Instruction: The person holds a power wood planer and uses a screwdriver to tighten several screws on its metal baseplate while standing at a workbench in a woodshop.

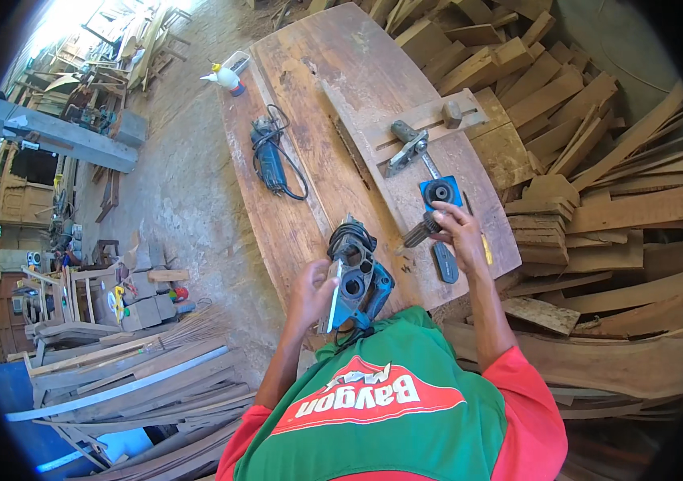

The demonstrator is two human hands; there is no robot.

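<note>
My left hand is closed on the side of a blue and black electric hand planer, which rests tilted at the near edge of the wooden table. Between the fingers of my right hand is a dark ribbed piece whose exact kind I cannot make out. Just beyond those fingers lies a blue square piece with a black round knob. A dark flat case with a blue edge and a thin yellow-handled tool lie close to my right wrist.
A blue corded power tool lies left on the table. Behind it stands a white bottle with a yellow cap. A slotted wooden piece and a metal tool lie to the right. Stacked offcuts crowd the table's right side.
</note>
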